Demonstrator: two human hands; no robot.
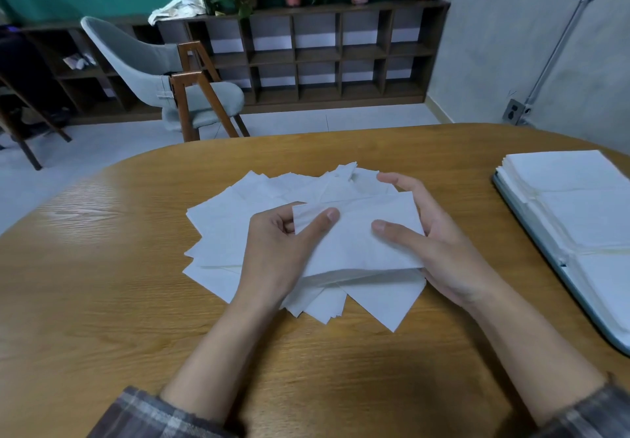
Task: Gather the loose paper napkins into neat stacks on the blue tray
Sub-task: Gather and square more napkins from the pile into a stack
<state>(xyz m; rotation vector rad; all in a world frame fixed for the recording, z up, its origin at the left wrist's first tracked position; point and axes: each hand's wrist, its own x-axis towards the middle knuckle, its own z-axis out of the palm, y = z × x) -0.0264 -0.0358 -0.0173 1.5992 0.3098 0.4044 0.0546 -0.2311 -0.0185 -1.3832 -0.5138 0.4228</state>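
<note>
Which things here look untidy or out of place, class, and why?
The loose napkins lie fanned at mixed angles on the table, off the blue tray, where stacks sit squared. The left hand and right hand hold a bundle above them.

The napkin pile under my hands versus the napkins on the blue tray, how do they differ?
The napkin pile lies fanned at mixed angles; the tray napkins sit in squared stacks. The napkin pile rests directly on the wooden table; the tray napkins lie on the blue tray to the right. The left hand and right hand hold a napkin over the napkin pile; nothing touches the tray napkins. Both are plain white paper.
</note>
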